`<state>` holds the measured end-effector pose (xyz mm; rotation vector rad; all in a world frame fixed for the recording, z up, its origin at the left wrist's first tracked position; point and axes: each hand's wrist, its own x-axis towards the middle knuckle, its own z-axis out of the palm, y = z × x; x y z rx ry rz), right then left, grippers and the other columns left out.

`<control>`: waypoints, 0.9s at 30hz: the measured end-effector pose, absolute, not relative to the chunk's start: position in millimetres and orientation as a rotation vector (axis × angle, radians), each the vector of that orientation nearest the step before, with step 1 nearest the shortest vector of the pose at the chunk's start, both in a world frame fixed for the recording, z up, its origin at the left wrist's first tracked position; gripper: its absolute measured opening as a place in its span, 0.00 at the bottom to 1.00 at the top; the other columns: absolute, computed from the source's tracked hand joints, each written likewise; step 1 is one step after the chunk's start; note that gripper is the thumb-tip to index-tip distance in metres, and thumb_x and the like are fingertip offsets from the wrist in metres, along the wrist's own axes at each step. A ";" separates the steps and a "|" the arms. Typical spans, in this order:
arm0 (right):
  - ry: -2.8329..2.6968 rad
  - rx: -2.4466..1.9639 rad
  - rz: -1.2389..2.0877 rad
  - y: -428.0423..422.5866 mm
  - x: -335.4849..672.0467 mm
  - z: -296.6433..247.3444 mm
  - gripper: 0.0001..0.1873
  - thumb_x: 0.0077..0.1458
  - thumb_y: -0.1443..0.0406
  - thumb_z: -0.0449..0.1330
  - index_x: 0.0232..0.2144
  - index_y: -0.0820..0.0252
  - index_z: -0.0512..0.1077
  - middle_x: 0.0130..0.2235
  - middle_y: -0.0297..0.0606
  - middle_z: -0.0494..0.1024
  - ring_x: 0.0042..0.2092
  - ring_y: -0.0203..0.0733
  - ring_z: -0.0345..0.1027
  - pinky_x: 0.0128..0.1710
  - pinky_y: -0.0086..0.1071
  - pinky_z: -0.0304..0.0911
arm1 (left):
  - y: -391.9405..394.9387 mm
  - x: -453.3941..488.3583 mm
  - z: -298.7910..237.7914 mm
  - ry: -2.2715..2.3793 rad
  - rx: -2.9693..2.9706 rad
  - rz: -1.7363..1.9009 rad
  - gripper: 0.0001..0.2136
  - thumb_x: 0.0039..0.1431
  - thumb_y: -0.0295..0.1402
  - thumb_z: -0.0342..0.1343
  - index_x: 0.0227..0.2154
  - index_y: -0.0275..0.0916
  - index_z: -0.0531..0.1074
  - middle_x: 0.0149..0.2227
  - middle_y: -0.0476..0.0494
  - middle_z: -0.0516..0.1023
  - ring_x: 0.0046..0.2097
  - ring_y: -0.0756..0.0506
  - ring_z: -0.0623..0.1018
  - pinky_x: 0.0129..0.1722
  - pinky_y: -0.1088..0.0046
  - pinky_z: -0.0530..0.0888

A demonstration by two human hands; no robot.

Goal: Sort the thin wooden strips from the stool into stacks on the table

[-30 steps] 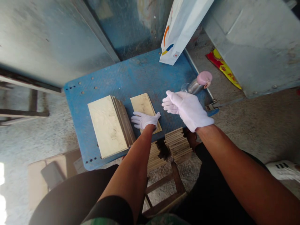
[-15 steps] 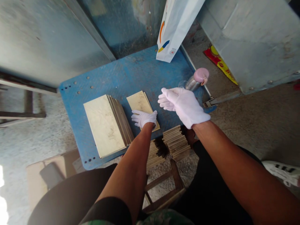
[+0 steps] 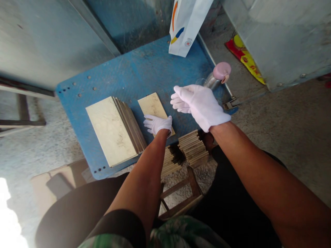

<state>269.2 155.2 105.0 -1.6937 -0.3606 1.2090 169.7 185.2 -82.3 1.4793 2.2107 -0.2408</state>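
Reference: blue table [image 3: 121,79]. Wooden frame [image 3: 23,122] on the floor, beyond the table's left edge. Stack of boards [image 3: 111,129] on the table's left half, reaching its near edge; faces pale, top one smudged. Thin board [image 3: 153,104] near the middle of the table, lying flat, apart from the stack; whether another lies beneath it is unclear. Left hand [image 3: 157,124], white-gloved, palm down on the thin board: fingers straight and slightly spread, touching it, resting across rather than closed round it. Two piles of boards [image 3: 193,148] below the table's near edge. White bag [image 3: 187,29] at the table's far right corner. Right hand [image 3: 198,105], white-gloved, above the table's right half: fingers extended together, thumb apart, holding nothing. Pink-lidded bottle [image 3: 221,71] at the table's right edge, just beyond this hand. Red-and-yellow packet [image 3: 245,62] on the floor past the table's right edge.
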 end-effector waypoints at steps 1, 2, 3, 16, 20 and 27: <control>-0.357 -1.691 1.208 155.2 269.3 105.6 0.14 0.63 0.61 0.61 0.27 0.61 0.71 0.27 0.36 0.77 0.28 0.32 0.72 0.26 0.22 0.66 | 185.1 170.5 -83.7 2.216 1.472 -0.247 0.63 0.39 0.55 0.66 0.69 0.27 0.35 0.69 0.17 0.46 0.70 0.27 0.51 0.65 0.48 0.57; -0.351 -1.689 1.207 155.0 269.5 105.9 0.14 0.63 0.61 0.61 0.26 0.61 0.70 0.26 0.36 0.77 0.28 0.32 0.72 0.26 0.22 0.66 | 185.0 171.1 -85.1 2.218 1.464 -0.253 0.63 0.39 0.55 0.67 0.68 0.28 0.35 0.69 0.17 0.46 0.70 0.27 0.51 0.66 0.48 0.57; -0.347 -1.683 1.210 154.7 269.9 106.0 0.14 0.64 0.61 0.60 0.26 0.60 0.70 0.26 0.35 0.76 0.27 0.32 0.71 0.25 0.22 0.66 | 185.1 171.2 -86.2 2.218 1.458 -0.258 0.63 0.39 0.55 0.67 0.68 0.29 0.36 0.70 0.17 0.45 0.70 0.27 0.51 0.66 0.48 0.56; -0.429 -1.601 1.229 141.8 275.8 120.6 0.21 0.66 0.61 0.57 0.20 0.58 0.68 0.25 0.36 0.74 0.26 0.34 0.67 0.26 0.27 0.64 | 97.8 92.4 -34.2 1.773 2.060 -0.007 0.46 0.58 0.50 0.56 0.70 0.28 0.42 0.71 0.25 0.47 0.72 0.35 0.47 0.69 0.59 0.53; -0.434 -1.604 1.234 139.0 273.6 124.5 0.20 0.66 0.62 0.58 0.20 0.60 0.67 0.24 0.35 0.74 0.26 0.31 0.67 0.26 0.25 0.63 | 35.4 45.7 -23.4 1.680 2.219 -0.189 0.46 0.56 0.49 0.59 0.69 0.27 0.47 0.70 0.24 0.50 0.72 0.31 0.49 0.68 0.56 0.53; -0.508 -1.612 1.205 129.4 268.6 120.4 0.17 0.63 0.62 0.61 0.22 0.57 0.69 0.23 0.34 0.74 0.27 0.34 0.69 0.28 0.28 0.68 | -22.6 4.1 -0.2 1.423 2.397 -0.485 0.37 0.61 0.42 0.55 0.68 0.28 0.52 0.69 0.25 0.54 0.71 0.29 0.51 0.68 0.53 0.52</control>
